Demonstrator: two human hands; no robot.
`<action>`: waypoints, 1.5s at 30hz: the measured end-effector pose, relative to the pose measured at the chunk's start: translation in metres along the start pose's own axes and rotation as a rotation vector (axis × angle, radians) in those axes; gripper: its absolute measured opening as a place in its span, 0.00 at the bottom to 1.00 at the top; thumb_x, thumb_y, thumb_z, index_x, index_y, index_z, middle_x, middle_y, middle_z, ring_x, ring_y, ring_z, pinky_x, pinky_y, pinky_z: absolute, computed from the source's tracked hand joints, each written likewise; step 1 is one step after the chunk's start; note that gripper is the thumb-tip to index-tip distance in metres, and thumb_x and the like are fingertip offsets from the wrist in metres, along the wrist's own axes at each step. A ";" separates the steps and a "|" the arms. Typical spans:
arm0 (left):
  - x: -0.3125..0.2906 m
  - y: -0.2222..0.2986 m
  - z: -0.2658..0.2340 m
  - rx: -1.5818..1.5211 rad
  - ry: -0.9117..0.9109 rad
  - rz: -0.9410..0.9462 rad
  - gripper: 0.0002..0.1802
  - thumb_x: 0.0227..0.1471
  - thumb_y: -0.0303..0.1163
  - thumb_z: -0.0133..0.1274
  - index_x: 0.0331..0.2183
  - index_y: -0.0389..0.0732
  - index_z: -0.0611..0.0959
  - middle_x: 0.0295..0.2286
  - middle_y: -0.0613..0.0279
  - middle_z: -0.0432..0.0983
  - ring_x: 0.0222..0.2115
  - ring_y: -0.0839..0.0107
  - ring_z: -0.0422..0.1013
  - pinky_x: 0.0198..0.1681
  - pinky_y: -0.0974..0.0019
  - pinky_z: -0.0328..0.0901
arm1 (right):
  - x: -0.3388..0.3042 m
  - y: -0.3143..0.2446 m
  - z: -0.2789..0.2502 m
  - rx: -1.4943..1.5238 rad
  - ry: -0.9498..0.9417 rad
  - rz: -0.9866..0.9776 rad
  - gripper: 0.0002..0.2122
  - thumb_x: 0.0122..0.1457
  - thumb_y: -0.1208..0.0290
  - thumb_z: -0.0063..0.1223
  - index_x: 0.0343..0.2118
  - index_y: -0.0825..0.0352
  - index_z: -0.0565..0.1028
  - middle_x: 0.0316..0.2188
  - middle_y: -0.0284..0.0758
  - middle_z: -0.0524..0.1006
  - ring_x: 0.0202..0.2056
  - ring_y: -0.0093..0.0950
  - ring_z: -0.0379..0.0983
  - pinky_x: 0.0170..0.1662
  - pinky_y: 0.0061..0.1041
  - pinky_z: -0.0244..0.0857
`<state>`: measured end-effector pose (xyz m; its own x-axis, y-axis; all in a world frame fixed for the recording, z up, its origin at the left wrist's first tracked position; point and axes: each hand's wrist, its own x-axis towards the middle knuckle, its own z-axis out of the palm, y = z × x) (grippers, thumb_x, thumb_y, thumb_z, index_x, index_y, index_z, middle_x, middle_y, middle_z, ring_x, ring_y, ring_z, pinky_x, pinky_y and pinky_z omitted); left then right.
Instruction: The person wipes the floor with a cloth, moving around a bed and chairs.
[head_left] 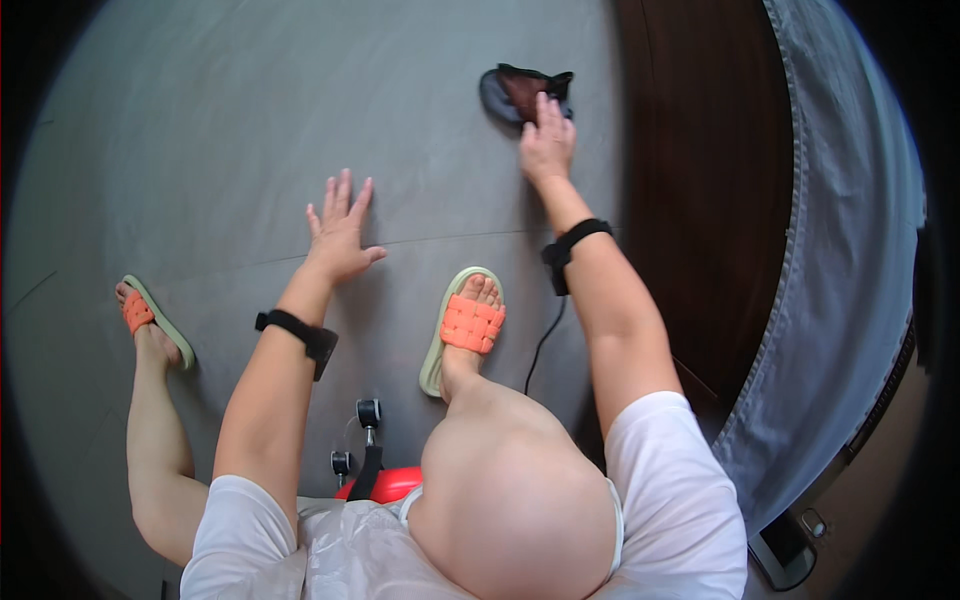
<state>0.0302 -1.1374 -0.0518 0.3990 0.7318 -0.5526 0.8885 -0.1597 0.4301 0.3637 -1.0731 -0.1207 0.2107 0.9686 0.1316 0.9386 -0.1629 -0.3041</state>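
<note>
On the grey floor at the upper right of the middle lies a small dark item. It has a rounded grey-black end and a brownish middle; its exact kind I cannot make out. My right hand reaches over its near edge, fingers stretched out and their tips on or just above it. Farther left, my left hand is open above the floor, with its fingers spread and nothing in them. Black bands circle both my forearms.
My feet wear slippers with orange straps. A red seat with casters is beneath me. Along the right run a dark wooden panel and hanging grey-blue fabric. A black cable trails near my right forearm.
</note>
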 end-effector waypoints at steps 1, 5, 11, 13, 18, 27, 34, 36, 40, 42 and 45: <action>-0.015 -0.003 0.001 -0.034 0.050 -0.087 0.60 0.34 0.41 0.67 0.63 0.58 0.48 0.63 0.47 0.26 0.63 0.47 0.26 0.59 0.35 0.32 | -0.011 -0.019 0.004 0.062 -0.024 -0.031 0.27 0.54 0.69 0.45 0.59 0.62 0.61 0.56 0.44 0.64 0.57 0.39 0.58 0.59 0.39 0.47; -0.075 -0.033 0.011 -0.129 0.274 -0.263 0.55 0.37 0.37 0.65 0.62 0.55 0.50 0.62 0.45 0.33 0.63 0.48 0.31 0.60 0.35 0.34 | -0.082 -0.117 0.012 0.232 -0.081 -0.293 0.27 0.46 0.77 0.46 0.55 0.58 0.67 0.54 0.40 0.66 0.51 0.45 0.61 0.55 0.41 0.56; -0.140 -0.097 0.038 -0.302 0.559 -0.506 0.50 0.40 0.35 0.61 0.62 0.50 0.54 0.61 0.41 0.36 0.62 0.45 0.38 0.61 0.44 0.41 | -0.229 -0.219 0.007 0.633 -0.666 -0.947 0.27 0.41 0.75 0.55 0.51 0.58 0.70 0.52 0.36 0.69 0.51 0.38 0.64 0.56 0.36 0.56; -0.153 -0.111 0.034 -0.289 0.563 -0.552 0.47 0.42 0.34 0.60 0.61 0.48 0.55 0.61 0.40 0.37 0.61 0.45 0.42 0.61 0.50 0.44 | -0.238 -0.229 -0.004 0.821 -1.022 -0.901 0.26 0.41 0.79 0.53 0.48 0.59 0.72 0.49 0.35 0.71 0.49 0.38 0.65 0.54 0.37 0.57; -0.191 -0.148 0.028 -0.339 0.639 -0.627 0.44 0.45 0.35 0.57 0.61 0.47 0.56 0.61 0.40 0.37 0.61 0.46 0.43 0.61 0.56 0.47 | -0.169 -0.204 -0.044 1.191 -0.539 -0.639 0.26 0.37 0.89 0.39 0.45 0.69 0.73 0.42 0.45 0.75 0.43 0.47 0.69 0.42 0.37 0.67; -0.201 -0.137 0.052 -0.422 0.549 -0.628 0.43 0.45 0.34 0.56 0.61 0.46 0.56 0.61 0.42 0.36 0.61 0.48 0.44 0.61 0.56 0.48 | -0.148 -0.079 -0.025 0.111 -0.212 -0.103 0.31 0.52 0.78 0.46 0.61 0.61 0.55 0.58 0.48 0.60 0.57 0.43 0.57 0.61 0.41 0.47; -0.232 -0.138 0.089 -0.376 0.478 -0.565 0.44 0.44 0.35 0.57 0.61 0.46 0.55 0.61 0.43 0.35 0.61 0.48 0.43 0.61 0.54 0.46 | -0.224 -0.211 -0.025 0.315 -0.684 -0.774 0.30 0.46 0.85 0.45 0.56 0.57 0.64 0.58 0.41 0.61 0.55 0.44 0.60 0.59 0.37 0.55; -0.237 -0.134 0.095 -0.351 0.434 -0.535 0.45 0.44 0.35 0.57 0.61 0.46 0.55 0.61 0.43 0.35 0.61 0.47 0.43 0.61 0.51 0.45 | -0.230 -0.229 -0.027 0.411 -0.899 -0.813 0.30 0.44 0.87 0.46 0.54 0.61 0.67 0.56 0.40 0.65 0.55 0.43 0.61 0.58 0.35 0.56; -0.244 -0.135 0.108 -0.349 0.441 -0.499 0.44 0.44 0.35 0.57 0.61 0.46 0.55 0.61 0.43 0.35 0.61 0.47 0.43 0.61 0.50 0.44 | -0.224 -0.216 -0.032 1.049 -0.746 -0.428 0.26 0.44 0.88 0.39 0.50 0.68 0.70 0.48 0.43 0.72 0.53 0.38 0.65 0.57 0.28 0.56; -0.249 -0.142 0.107 -0.357 0.480 -0.456 0.44 0.45 0.35 0.57 0.61 0.46 0.55 0.61 0.43 0.36 0.61 0.47 0.43 0.61 0.50 0.44 | -0.208 -0.203 -0.054 1.046 -0.594 -0.252 0.25 0.48 0.85 0.39 0.52 0.67 0.68 0.51 0.42 0.71 0.54 0.34 0.64 0.58 0.26 0.55; -0.247 -0.139 0.108 -0.348 0.454 -0.451 0.43 0.46 0.35 0.56 0.60 0.45 0.55 0.61 0.43 0.37 0.61 0.47 0.42 0.61 0.50 0.45 | -0.187 -0.159 -0.068 0.971 -0.409 -0.056 0.26 0.49 0.82 0.43 0.56 0.68 0.63 0.53 0.43 0.68 0.56 0.35 0.62 0.60 0.27 0.53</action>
<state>-0.1675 -1.3670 -0.0522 -0.1899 0.8913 -0.4116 0.7905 0.3875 0.4743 0.1941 -1.2410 -0.0326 -0.1036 0.9891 -0.1046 0.2848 -0.0713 -0.9559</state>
